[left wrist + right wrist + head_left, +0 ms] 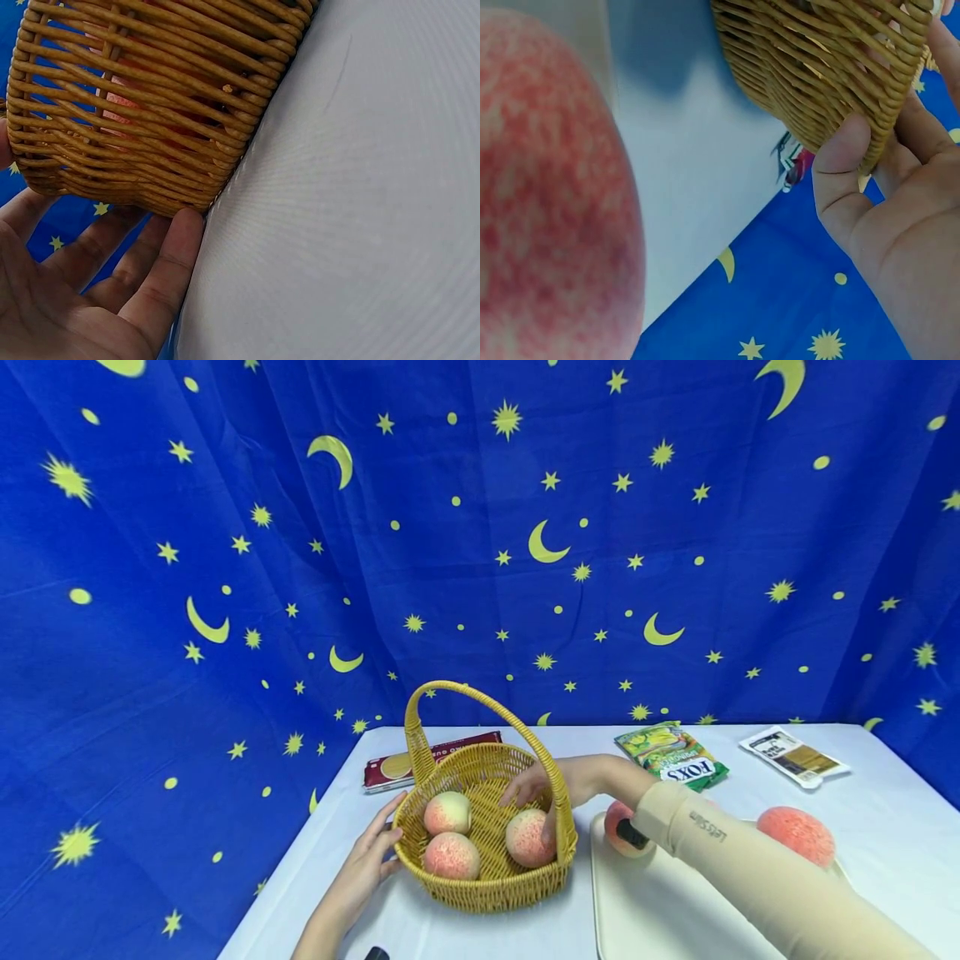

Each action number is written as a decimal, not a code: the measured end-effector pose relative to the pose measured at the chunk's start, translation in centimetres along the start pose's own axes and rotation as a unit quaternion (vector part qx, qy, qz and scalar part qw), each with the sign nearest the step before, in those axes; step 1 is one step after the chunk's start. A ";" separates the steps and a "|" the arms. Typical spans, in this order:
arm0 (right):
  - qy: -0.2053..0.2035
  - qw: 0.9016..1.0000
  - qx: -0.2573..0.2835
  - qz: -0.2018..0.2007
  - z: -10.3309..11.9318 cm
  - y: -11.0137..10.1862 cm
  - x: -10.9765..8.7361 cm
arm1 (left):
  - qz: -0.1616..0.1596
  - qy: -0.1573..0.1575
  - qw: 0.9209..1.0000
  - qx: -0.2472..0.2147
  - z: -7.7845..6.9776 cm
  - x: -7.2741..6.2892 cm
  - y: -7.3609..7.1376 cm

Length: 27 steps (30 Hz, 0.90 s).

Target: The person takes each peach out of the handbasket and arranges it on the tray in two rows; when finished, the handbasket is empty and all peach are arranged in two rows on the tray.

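A yellow wicker basket (487, 897) with an arched handle stands on the table, holding three peaches: one pale (447, 813), one pinker in front (452, 857), and one at the right (527, 840). My left hand (360, 864) touches the basket's left side, its fingers (154, 296) spread along the woven wall. Reaching over the right rim, my right hand (551, 782) has fingers inside the basket just above the right peach. One digit lies beside that peach, partly hidden by the handle. In the right wrist view, a finger (844, 150) overlaps the basket rim.
A cream tray (660, 910) at the right bears a peach (619, 827), partly covered by my right wrist, and another peach (797, 835). Behind are a red biscuit pack (465, 743), a green packet (671, 756) and a white-brown pouch (795, 757). A starry blue cloth (480, 568) hangs behind.
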State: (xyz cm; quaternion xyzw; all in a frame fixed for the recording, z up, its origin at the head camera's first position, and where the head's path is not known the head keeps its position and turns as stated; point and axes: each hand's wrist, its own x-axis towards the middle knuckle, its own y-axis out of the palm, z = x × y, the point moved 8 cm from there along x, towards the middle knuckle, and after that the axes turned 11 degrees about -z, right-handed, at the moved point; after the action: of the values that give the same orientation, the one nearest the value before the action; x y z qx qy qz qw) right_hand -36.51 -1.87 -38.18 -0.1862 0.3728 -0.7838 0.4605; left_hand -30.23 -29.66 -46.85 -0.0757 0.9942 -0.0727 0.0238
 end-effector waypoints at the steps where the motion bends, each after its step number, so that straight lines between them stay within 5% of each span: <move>1: -0.007 1.000 -0.002 0.006 0.1 0.1 0.0 | 0.000 0.001 1.000 -0.001 0.0 0.0 0.0; 15: -0.041 0.997 -0.026 0.058 0.6 1.5 0.7 | 0.000 0.000 1.000 -0.003 0.1 0.0 0.0; 27: -0.022 1.000 0.013 -0.005 0.1 0.5 0.6 | 0.003 -0.002 1.000 0.004 0.1 -0.1 0.0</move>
State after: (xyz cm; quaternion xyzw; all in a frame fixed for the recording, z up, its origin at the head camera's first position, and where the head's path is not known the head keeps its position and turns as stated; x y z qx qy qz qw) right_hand -36.47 -2.60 -38.48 -0.1989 0.3516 -0.7865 0.4671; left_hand -30.12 -29.61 -46.91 -0.0726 0.9941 -0.0767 0.0265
